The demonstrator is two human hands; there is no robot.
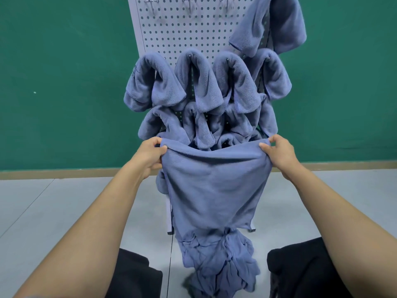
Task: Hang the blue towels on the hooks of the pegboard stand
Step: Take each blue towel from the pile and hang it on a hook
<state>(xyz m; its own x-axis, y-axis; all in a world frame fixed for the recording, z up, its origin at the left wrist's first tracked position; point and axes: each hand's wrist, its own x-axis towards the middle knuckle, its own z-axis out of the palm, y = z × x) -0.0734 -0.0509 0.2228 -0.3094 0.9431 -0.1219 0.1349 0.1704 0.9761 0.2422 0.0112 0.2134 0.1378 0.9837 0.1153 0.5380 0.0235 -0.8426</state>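
Now the left hand [150, 155] and right hand [279, 153] are each pinching a top corner of a blue towel [214, 186], stretching it in front of the pegboard stand [189, 35]. Other towels are hanging on its hooks, more lying heaped on the floor below.

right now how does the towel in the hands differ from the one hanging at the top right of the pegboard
The held towel is stretched open between the left hand and right hand, each pinching a top corner; the top-right towel hangs doubled over, untouched. The held towel sits low in front of the pegboard; the top-right towel is up in the top row, beside bare hooks. Both are the same blue-grey cloth.
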